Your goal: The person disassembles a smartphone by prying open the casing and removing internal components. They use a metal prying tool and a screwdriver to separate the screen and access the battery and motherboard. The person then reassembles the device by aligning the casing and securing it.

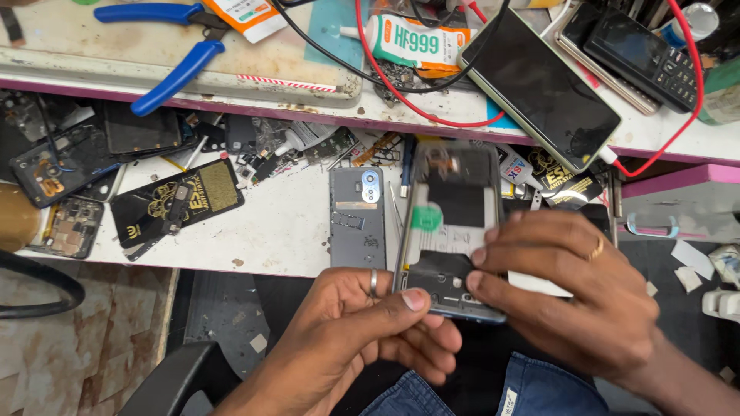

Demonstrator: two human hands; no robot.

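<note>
Head view: an opened phone [451, 231], back cover off, is held over the near edge of the workbench [285, 231], its lower end out past the edge above the lap. Left hand [362, 331] comes in from 7 o'clock, fingers curled under the phone's lower left corner, thumb pressed across the bottom end; closed on it. Right hand [574, 296] comes in from 4 o'clock, fingers laid flat over the right edge and lower half, fingertips touching the dark lower board; whether the thumb grips underneath I cannot tell. A green tab [426, 218] sits on the exposed inside at the phone's left edge. The grey back cover [357, 218] lies flat on the bench just beside the phone at 9 o'clock, apart from both hands. At 12 o'clock a black smartphone [543, 88] rests on the upper shelf under red and black wires [385, 77]; blue pliers [173, 54] at 10 o'clock; a glue tube [408, 40] beside them. Risks, as a judgement: the phone hangs partly off the bench, so a slipped grip would drop it; bare fingertips pressing the open board could bend connectors or leave grease; loose parts [254, 150] scattered at 10 o'clock could be swept off by a sleeve.
</note>
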